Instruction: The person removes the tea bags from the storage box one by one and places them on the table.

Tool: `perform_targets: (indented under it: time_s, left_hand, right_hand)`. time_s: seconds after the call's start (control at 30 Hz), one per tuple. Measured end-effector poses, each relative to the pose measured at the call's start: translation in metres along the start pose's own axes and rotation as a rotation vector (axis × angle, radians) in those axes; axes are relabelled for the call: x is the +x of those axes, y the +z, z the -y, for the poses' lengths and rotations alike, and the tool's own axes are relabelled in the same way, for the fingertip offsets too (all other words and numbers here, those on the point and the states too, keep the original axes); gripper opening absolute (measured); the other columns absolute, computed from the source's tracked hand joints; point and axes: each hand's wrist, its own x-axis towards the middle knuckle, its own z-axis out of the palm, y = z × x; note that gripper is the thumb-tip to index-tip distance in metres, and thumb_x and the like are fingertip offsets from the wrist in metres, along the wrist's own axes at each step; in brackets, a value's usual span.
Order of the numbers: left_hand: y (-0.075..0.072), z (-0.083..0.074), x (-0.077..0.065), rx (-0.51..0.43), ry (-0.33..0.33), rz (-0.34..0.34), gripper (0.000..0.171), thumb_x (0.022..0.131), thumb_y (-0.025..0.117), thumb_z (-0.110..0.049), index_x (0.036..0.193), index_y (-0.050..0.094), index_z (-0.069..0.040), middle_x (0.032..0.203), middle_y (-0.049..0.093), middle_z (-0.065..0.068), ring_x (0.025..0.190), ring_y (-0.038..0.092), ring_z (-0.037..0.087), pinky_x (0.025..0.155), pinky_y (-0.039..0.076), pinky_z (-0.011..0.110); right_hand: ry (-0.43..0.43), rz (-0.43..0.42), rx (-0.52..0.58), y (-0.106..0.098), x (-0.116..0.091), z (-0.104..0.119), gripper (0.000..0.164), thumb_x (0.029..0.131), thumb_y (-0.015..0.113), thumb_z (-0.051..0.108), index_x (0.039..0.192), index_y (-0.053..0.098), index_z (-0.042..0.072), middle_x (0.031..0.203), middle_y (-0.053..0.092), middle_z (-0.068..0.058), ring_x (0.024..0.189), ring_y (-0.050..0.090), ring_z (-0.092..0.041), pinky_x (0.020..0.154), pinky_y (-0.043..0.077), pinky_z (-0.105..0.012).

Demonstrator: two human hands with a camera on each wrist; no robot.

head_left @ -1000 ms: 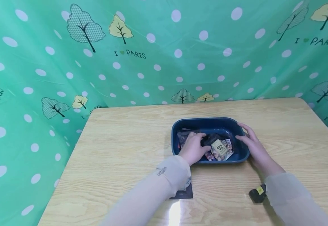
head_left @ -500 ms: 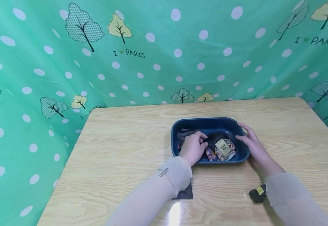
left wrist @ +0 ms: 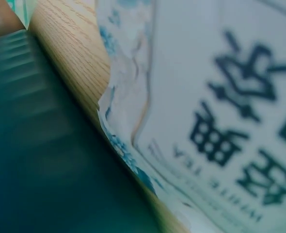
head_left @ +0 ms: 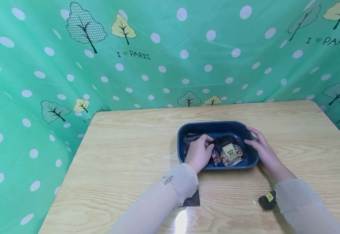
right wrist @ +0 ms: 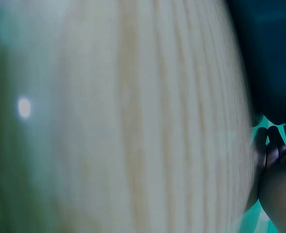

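Observation:
A dark blue oblong plastic bin (head_left: pixel 231 123) stands on the table with several packets inside. My left hand (head_left: pixel 198 154) reaches into it and pinches the dark edge of a tea packet (head_left: pixel 231 152), which has a black top, a pale label and a floral-looking print. Beside it lies another printed packet (head_left: pixel 216 158), and a dark packet (head_left: pixel 189 139) is partly hidden behind my hand. My right hand (head_left: pixel 262 151) holds the bin's right end, thumb over the rim. Below my left wrist, a packet marked WHITE TEA (left wrist: pixel 220 111) lies on the table, mostly covered by the sleeve.
The wood-grain table (head_left: pixel 129 146) extends to both sides of the bin. A small black device with a yellow mark (head_left: pixel 267 201) is at the right cuff. Behind the table hangs a green dotted curtain (head_left: pixel 164 48).
My left hand has shifted slightly and drawn its fingers in at the packet's dark edge. The labelled packet has turned and moved a little within the bin. My right hand stays put.

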Motion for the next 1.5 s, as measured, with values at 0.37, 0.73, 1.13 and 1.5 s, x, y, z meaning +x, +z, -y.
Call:
perform_targets:
  time_s: [0.37,0.73,1.13,1.5]
  left_hand:
    - [-0.010,0.003,-0.006,-0.183,0.088,-0.115,0.017,0.101,0.057,-0.022,0.115,0.065,-0.014,0.094,0.070,0.001,0.077,0.058,0.007,0.070,0.048,0.021]
    - [-0.024,0.005,-0.005,-0.272,0.101,-0.125,0.019,0.102,0.056,-0.025,0.115,0.063,-0.014,0.098,0.072,0.002,0.085,0.064,0.010,0.077,0.051,0.023]
    - [-0.044,0.000,-0.013,-0.403,0.089,-0.119,0.018,0.101,0.058,-0.025,0.112,0.061,-0.011,0.097,0.074,0.005,0.081,0.059,0.008,0.073,0.049,0.021]
    - [-0.050,-0.002,-0.025,-0.412,0.076,-0.017,0.021,0.101,0.058,-0.030,0.113,0.059,-0.013,0.089,0.068,0.002,0.074,0.058,0.011,0.067,0.049,0.022]
  right_hand:
    - [-0.008,0.004,0.042,0.002,0.000,0.000,0.059,0.104,0.047,0.034,0.155,0.018,0.043,0.165,-0.003,-0.021,0.147,0.017,-0.044,0.082,0.044,-0.010]
    - [-0.005,0.003,0.046,0.000,-0.001,0.000,0.060,0.103,0.049,0.038,0.155,0.018,0.045,0.166,-0.001,-0.020,0.148,0.016,-0.043,0.082,0.043,-0.010]
    - [-0.012,0.000,0.079,0.002,-0.001,0.001,0.059,0.104,0.049,0.033,0.154,0.020,0.044,0.165,-0.003,-0.021,0.146,0.020,-0.042,0.083,0.047,-0.012]
    - [0.013,-0.010,0.029,0.002,0.001,0.000,0.059,0.104,0.047,0.036,0.154,0.019,0.045,0.166,-0.004,-0.017,0.149,0.014,-0.042,0.095,0.045,-0.019]
